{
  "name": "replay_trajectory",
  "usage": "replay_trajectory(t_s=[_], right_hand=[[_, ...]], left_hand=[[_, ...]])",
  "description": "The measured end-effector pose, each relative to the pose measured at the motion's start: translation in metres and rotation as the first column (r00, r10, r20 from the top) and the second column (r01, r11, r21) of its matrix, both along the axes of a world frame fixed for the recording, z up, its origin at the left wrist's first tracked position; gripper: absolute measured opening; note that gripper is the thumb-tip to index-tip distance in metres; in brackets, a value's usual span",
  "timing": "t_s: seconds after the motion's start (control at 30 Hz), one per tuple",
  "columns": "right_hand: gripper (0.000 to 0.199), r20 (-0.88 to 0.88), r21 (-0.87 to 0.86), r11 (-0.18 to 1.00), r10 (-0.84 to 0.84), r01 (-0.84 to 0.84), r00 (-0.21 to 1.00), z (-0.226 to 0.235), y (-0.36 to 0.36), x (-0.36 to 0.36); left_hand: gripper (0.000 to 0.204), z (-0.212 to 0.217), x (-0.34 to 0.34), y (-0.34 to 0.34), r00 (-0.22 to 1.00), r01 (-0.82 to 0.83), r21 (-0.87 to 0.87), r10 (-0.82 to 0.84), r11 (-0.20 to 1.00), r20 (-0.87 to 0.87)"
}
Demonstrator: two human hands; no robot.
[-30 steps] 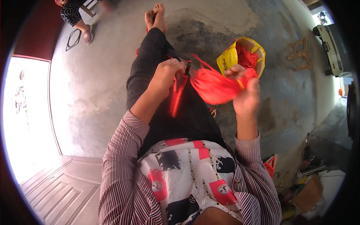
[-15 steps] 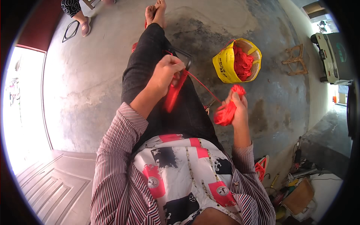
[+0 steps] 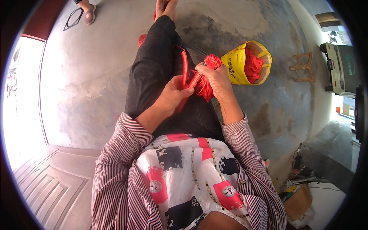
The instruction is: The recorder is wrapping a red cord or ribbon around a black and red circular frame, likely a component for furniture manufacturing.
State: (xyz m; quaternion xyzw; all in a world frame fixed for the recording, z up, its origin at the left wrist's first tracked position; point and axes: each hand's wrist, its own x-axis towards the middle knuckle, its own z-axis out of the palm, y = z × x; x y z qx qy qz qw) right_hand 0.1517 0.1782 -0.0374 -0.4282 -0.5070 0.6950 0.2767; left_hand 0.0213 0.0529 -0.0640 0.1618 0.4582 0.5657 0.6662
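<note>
Over my lap, my left hand [image 3: 173, 94] pinches a red ribbed strip [image 3: 195, 79], which looks like knotted or coiled cord. One narrow length of it sticks up past my fingers and curves at its tip. Right beside it, my right hand [image 3: 218, 81] is closed around a bundle of red cord [image 3: 205, 87]. A rounded loop of the bundle bulges above that thumb, and loose strands hang below. Both hands nearly meet, with the strip running between them. My fingertips partly hide where strip and bundle join.
A yellow bag [image 3: 234, 65] holding more red cord [image 3: 253, 67] stands on the concrete floor to the right. Further right are a small wooden stool [image 3: 303, 67] and a parked vehicle [image 3: 341, 69]. Clutter [image 3: 301, 203] lies lower right. Another person's foot [image 3: 90, 15] shows upper left.
My right hand has moved left and up with the cord bundle, closing the gap to my left hand. My left hand has lowered, and the taut cord between them no longer shows.
</note>
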Motion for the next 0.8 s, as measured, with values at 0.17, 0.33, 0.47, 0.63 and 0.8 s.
replay_trajectory(t_s=[0.17,0.33,0.47,0.63,0.8], right_hand=[[0.008,0.062,0.024,0.997,-0.079,0.078,0.995,0.005,-0.015,-0.003],[0.010,0.117,0.028,1.000,-0.002,-0.001,0.993,0.001,-0.028,0.002],[0.014,0.094,0.127,0.986,0.098,-0.109,0.991,0.006,-0.056,0.010],[0.013,-0.003,-0.015,0.996,-0.091,0.091,0.996,-0.001,-0.053,0.031],[0.018,0.069,0.101,0.994,0.024,-0.031,0.997,-0.002,-0.060,0.034]], left_hand=[[0.045,0.012,0.007,0.003,0.998,-0.042,-0.077,0.038,0.996,-0.057],[0.045,0.004,0.000,0.004,0.999,0.008,-0.060,-0.010,0.998,-0.031],[0.042,0.004,-0.015,0.005,0.986,0.078,-0.015,-0.075,0.997,0.146],[0.031,0.013,-0.024,0.032,0.969,0.021,-0.141,0.015,0.990,0.246],[0.025,0.003,-0.032,0.060,0.956,0.137,-0.220,-0.071,0.966,0.285]])
